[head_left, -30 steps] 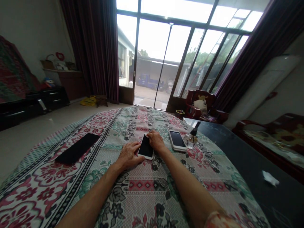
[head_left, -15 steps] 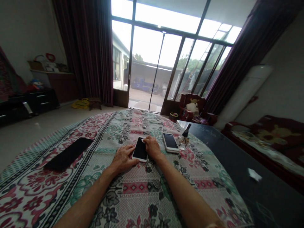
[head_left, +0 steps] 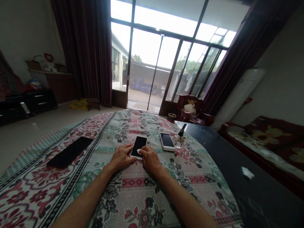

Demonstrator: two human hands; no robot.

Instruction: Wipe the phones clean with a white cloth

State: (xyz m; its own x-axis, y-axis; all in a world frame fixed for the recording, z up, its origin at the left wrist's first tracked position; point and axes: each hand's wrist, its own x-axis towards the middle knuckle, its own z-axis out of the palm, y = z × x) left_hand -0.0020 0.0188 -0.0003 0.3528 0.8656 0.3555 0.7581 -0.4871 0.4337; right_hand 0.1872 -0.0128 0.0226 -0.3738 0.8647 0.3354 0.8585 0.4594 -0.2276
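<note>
A white smartphone (head_left: 137,144) with a dark screen lies face up on the flowered tablecloth. My left hand (head_left: 122,155) grips it from the left, fingers along its edge and thumb at the lower corner. Pinched in my right hand (head_left: 151,160) is a small white wipe (head_left: 139,151), pressed against the lower part of the screen. Much of the wipe is hidden under the fingers. To the right lies another white phone (head_left: 167,141), apparently stacked on something pale. Beside it stands a clear bottle (head_left: 180,139) with a black top.
A long black phone-like slab (head_left: 70,152) lies on the left of the tablecloth (head_left: 140,202). A dark table (head_left: 213,148) adjoins on the right, with a crumpled white piece (head_left: 248,173) on it. Wooden seats stand beyond, and glass doors are ahead.
My right hand has slid the wipe down the screen, from the upper right to the lower part. My left hand keeps its grip on the phone. The view has shifted slightly.
</note>
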